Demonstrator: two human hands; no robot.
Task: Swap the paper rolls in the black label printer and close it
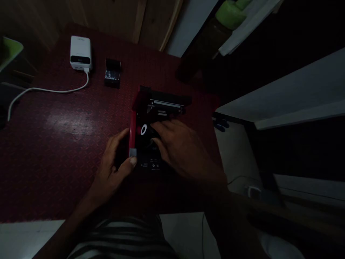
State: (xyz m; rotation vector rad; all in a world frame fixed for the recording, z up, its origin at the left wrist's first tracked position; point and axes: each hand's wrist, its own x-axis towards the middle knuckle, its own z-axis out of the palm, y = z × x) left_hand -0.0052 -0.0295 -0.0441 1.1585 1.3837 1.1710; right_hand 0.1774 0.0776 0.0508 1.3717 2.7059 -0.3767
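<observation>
A red and black boxy device (132, 131) lies on the dark red table, its black lid (168, 99) raised at the far side with a pale metal strip across it. My left hand (114, 158) steadies the near left corner, thumb on the grey corner piece (133, 152) and fingers along the red side wall. Inside the device sits a dark part with a white oval ring (143, 129). Over the device's right half reaches my right hand (176, 142), thumb and fingers closed together on something dark inside. The dim light and the hand itself hide what the fingertips hold.
A white power bank (81, 52) with a white cable (59, 91) stands at the back left of the table (67, 151). Near it is a small black stand-like object (112, 73). A green-capped bottle (229, 16) stands at the back right.
</observation>
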